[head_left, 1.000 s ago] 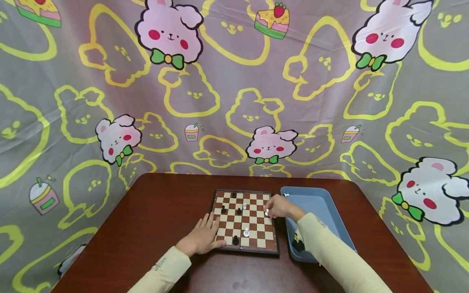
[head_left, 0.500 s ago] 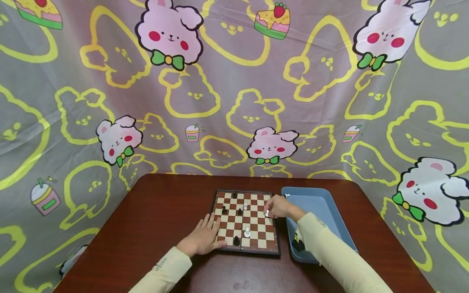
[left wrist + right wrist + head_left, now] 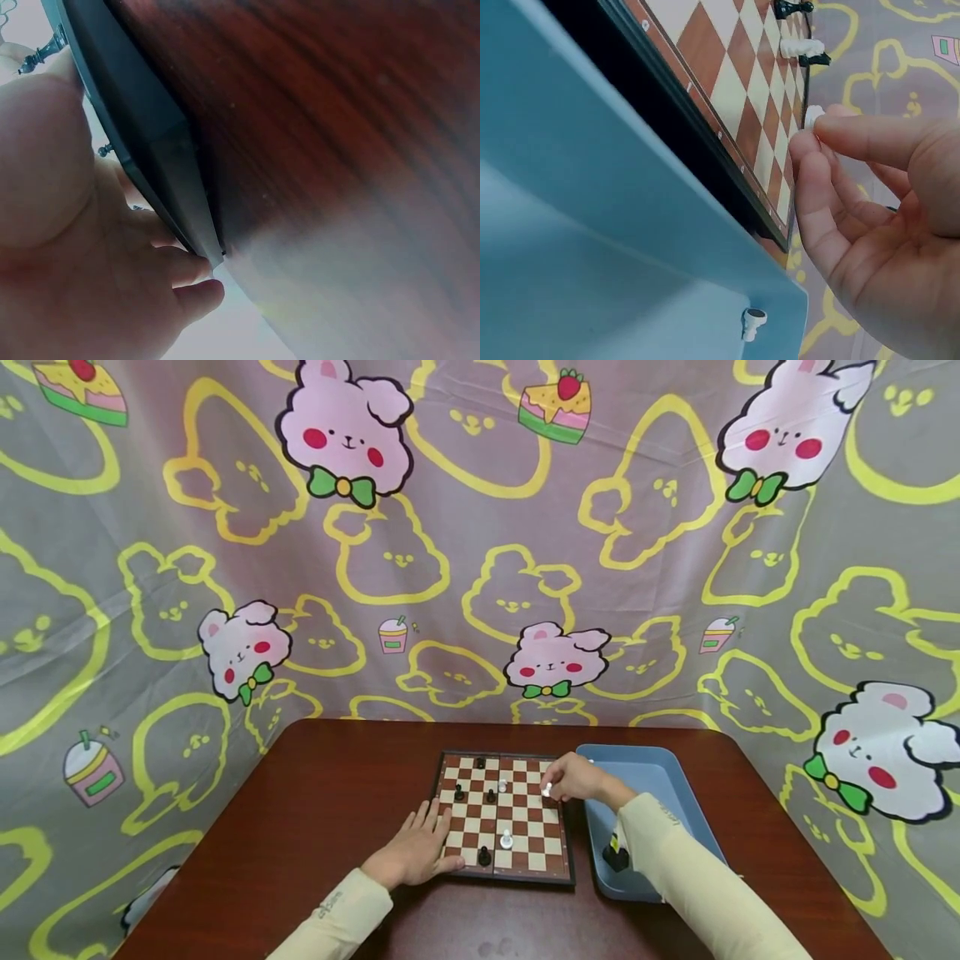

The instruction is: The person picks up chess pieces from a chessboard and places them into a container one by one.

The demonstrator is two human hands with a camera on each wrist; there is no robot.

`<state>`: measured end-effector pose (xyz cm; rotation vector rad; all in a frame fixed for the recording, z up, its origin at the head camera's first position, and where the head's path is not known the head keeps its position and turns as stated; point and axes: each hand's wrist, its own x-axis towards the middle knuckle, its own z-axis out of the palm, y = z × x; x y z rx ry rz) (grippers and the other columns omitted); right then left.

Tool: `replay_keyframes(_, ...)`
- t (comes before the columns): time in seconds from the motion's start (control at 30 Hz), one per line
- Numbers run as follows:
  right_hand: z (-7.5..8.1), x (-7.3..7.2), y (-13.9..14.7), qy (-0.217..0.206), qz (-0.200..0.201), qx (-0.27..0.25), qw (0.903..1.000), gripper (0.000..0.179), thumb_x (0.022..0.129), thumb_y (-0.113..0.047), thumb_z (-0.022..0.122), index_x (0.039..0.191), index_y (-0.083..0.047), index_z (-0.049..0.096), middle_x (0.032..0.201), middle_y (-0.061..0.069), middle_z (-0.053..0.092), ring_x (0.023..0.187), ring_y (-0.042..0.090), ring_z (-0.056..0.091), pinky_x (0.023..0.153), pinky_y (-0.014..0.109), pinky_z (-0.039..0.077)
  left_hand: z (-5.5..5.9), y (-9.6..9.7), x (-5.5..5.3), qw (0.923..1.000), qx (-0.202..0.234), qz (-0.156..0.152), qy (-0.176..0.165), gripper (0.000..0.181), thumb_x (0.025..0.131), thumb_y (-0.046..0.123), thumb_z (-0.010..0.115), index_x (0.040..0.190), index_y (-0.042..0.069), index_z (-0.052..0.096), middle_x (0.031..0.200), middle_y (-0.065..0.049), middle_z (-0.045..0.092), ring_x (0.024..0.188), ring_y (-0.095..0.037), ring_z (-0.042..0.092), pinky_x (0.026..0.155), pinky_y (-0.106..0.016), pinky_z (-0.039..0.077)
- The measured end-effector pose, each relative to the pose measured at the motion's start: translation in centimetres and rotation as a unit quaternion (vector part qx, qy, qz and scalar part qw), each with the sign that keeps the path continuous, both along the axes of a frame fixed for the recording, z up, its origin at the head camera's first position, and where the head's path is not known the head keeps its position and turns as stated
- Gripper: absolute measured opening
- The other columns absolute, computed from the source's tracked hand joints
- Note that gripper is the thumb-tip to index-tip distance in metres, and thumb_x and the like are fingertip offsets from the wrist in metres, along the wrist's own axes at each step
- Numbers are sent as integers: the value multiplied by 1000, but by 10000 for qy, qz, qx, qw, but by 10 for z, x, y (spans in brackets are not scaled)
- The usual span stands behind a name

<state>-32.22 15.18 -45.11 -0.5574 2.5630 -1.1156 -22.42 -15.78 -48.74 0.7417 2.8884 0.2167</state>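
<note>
A chessboard (image 3: 525, 818) lies on the table with several black and white pieces on it. My left hand (image 3: 411, 850) rests over its near left corner with fingers extended; in the left wrist view, its fingers lie along the dark board edge (image 3: 161, 142). At the board's right side, my right hand (image 3: 573, 778) pinches a small white chess piece (image 3: 547, 790) between thumb and fingers, and the fingers hide part of this piece (image 3: 814, 116). A white pawn (image 3: 506, 839) and a black pawn (image 3: 484, 857) stand near the front edge.
A blue tray (image 3: 693, 802) sits just right of the board, under my right forearm. Inside it are a dark object (image 3: 617, 857) with a yellow patch and a white chess piece (image 3: 754, 324). A patterned cloth (image 3: 480, 568) hangs behind the brown table (image 3: 337, 777).
My right hand has shifted slightly away from me with the white chess piece, and its forearm uncovers more of the dark object in the tray. The left hand has stayed in place.
</note>
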Motion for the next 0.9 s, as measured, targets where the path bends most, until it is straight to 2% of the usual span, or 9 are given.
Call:
replay_keyframes(0.3, 6, -3, 14, 86, 118, -147, 9998, 9, 85, 3, 65, 91, 1, 72, 84, 8, 66, 70, 20, 61, 68, 42, 53, 0, 0, 0, 10000, -37, -3, -16, 86, 91, 59, 48, 144, -6, 30, 149, -31, 19, 137, -46, 16, 107, -55, 21)
replay_keyframes(0.57, 15, -7, 35, 34, -279, -86, 9996, 11, 84, 0, 67, 93, -3, 73, 85, 6, 67, 74, 22, 62, 70, 42, 52, -3, 1, -1, 10000, -41, -9, 46, 86, 91, 59, 46, 145, -6, 30, 149, -32, 18, 137, -46, 16, 107, -55, 21)
replay_keyframes(0.77, 20, -9, 56, -73, -433, -359, 9984, 15, 84, 1, 65, 99, 3, 70, 98, 8, 66, 85, 24, 64, 77, 45, 52, -3, 0, -3, 9999, -62, -6, 125, 86, 91, 59, 47, 144, -6, 30, 149, -32, 19, 137, -47, 16, 107, -55, 21)
replay_keyframes(0.9, 17, -12, 70, -7, -535, -384, 9978, 15, 85, 1, 65, 98, 4, 70, 97, 9, 67, 84, 21, 65, 75, 41, 53, -5, 0, -4, 9999, -109, 10, 93, 87, 91, 60, 46, 145, -5, 29, 149, -31, 18, 137, -46, 16, 107, -54, 21)
